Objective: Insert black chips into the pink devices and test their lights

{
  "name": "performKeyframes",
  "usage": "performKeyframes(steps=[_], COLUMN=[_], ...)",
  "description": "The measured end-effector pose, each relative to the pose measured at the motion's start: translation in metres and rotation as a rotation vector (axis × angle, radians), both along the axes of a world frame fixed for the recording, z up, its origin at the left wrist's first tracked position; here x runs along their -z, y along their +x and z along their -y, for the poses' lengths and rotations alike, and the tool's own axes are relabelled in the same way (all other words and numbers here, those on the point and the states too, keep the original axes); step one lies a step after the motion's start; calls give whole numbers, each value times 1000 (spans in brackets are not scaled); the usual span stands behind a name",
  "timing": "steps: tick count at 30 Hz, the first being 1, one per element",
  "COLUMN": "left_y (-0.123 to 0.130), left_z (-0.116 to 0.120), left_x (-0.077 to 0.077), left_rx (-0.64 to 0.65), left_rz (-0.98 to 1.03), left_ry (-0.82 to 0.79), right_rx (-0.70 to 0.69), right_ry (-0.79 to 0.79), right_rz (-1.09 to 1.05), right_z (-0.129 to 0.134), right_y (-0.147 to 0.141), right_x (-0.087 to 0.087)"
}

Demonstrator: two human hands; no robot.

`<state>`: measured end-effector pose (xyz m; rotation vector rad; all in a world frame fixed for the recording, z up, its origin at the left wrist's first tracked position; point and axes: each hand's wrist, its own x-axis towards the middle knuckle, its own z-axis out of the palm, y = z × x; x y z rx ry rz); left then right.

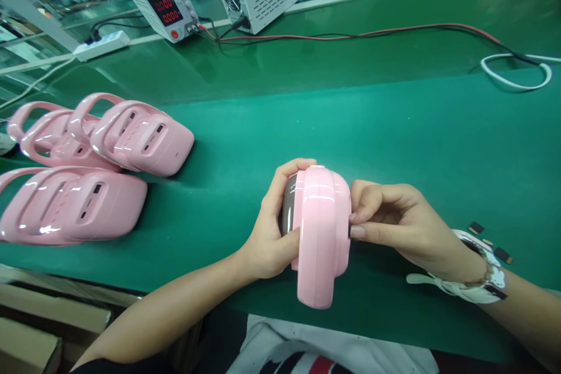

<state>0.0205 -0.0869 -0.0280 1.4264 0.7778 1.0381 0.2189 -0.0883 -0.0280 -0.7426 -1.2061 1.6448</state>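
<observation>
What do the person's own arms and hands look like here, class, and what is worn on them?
Both forearms are bare, with no sleeves or gloves in view. The left hand wears nothing visible: no ring, no band. The right hand has bare, unpainted-looking nails, and its wrist carries a white wristwatch with a white strap, a metal-toned case and a loose strap end sticking out.

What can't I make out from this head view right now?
- pink casing: its far face is turned away, and the dark part under the left hand is mostly covered.
- right hand: fingertips on the casing's edge; the contact spot is hidden.
- power supply display: digits too small to read.
- pink units: cut off by the left edge.
</observation>
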Motion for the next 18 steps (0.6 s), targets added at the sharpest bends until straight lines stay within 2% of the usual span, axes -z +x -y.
performKeyframes(steps=[18], left_y=[0], left_z=[0], left_x=[-1], left_rx=[-5], left_rz=[-15], left_ry=[-9], right_rx=[5], right_ry=[2], right_rz=[13], right_z=[1], right_y=[1], right_x=[0])
